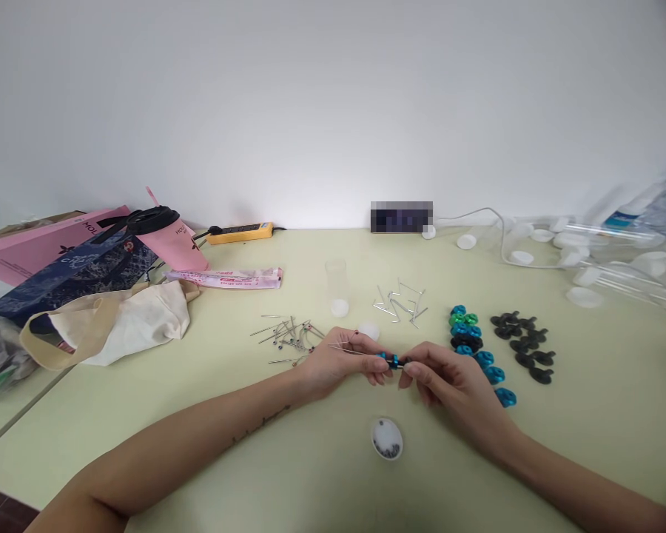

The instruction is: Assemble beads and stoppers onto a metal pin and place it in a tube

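My left hand [341,363] and my right hand [449,381] meet above the pale green table [200,451], both pinching a thin metal pin that carries a small blue and black piece [393,360]. The left fingers grip the pin's left part, the right fingertips hold its dark end. Loose metal pins [288,339] lie just left of my left hand. Bent silver wires [400,303] lie behind the hands. Blue, green and black round pieces [471,342] and flat black pieces [525,344] lie to the right. A small white lid with tiny dark bits [387,438] sits in front of my hands.
A clear tube with a white cap [337,285] stands behind the pins. Bags and a pink box [89,259] crowd the left. A yellow power strip [238,232] lies at the wall. Clear tubes and white caps [588,259] fill the back right.
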`<state>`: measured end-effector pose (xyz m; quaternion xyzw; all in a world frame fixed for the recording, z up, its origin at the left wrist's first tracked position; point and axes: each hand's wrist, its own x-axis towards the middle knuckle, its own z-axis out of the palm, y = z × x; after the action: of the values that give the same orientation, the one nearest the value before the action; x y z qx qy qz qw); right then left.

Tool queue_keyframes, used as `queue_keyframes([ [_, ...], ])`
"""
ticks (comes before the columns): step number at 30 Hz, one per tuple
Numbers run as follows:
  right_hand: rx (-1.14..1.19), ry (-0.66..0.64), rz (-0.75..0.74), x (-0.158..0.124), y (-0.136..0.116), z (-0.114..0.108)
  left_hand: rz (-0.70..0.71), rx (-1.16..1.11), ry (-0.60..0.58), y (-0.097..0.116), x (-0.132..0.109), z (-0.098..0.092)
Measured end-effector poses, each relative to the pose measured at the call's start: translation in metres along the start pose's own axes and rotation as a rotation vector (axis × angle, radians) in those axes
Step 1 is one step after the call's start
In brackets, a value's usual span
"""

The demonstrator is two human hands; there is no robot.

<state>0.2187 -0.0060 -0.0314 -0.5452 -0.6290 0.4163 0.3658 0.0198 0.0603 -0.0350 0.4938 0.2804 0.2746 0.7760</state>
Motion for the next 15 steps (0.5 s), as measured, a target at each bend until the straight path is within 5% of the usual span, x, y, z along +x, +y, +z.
queue_keyframes([
  [15,0.292,0.012,-0.030,0.0002,0.0031,0.0008,0.032,-0.040,0.014,-0.0014,0.0018,-0.0009],
])
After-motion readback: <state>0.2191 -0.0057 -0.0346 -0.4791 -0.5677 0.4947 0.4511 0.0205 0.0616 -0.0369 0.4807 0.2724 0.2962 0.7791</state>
